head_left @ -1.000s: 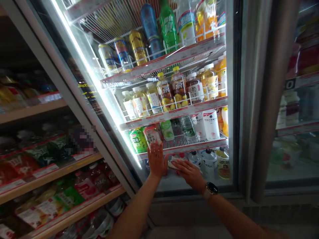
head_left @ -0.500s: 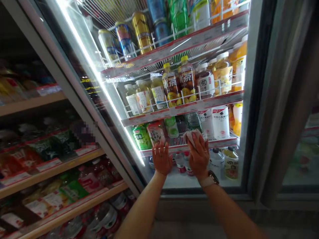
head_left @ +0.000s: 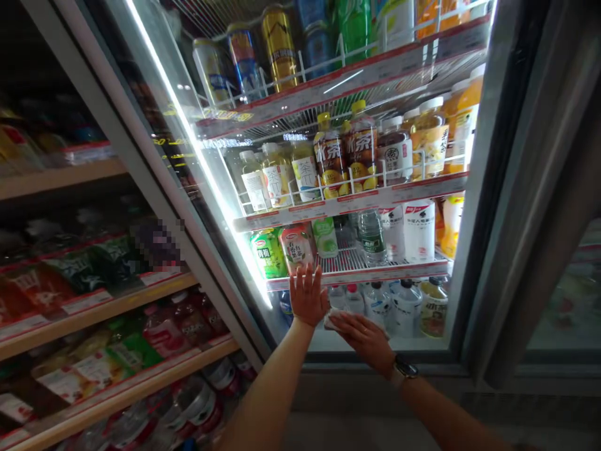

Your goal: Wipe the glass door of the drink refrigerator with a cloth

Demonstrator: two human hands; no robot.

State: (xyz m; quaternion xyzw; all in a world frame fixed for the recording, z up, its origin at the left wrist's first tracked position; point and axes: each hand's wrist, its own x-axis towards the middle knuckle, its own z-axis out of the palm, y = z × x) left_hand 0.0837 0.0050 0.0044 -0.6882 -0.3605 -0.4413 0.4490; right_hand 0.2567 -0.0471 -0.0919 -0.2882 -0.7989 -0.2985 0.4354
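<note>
My left hand (head_left: 308, 294) lies with fingers spread on the glass door, over the lowest shelf rail (head_left: 347, 275), and holds nothing. Just right of it and lower, my right hand (head_left: 364, 338) presses a pale cloth (head_left: 334, 318) against the glass, its fingers stretched over the cloth and pointing left. A watch (head_left: 406, 367) is on the right wrist. Behind the glass near my left fingers stand a red tea bottle (head_left: 295, 244) and a green one (head_left: 267, 250). A clear bottle with a green label (head_left: 372, 238) stands above my right hand.
Cans (head_left: 278, 47) and tea bottles (head_left: 331, 156) fill the upper cooler shelves. A bright light strip (head_left: 188, 119) runs down the left side. Wooden shelves (head_left: 154, 291) with bottles are at the left. A grey door frame (head_left: 498, 313) stands at the right.
My right hand has moved down and left with the cloth, from the lowest shelf rail to below it, and its fingers now point left. My left hand stays about where it was.
</note>
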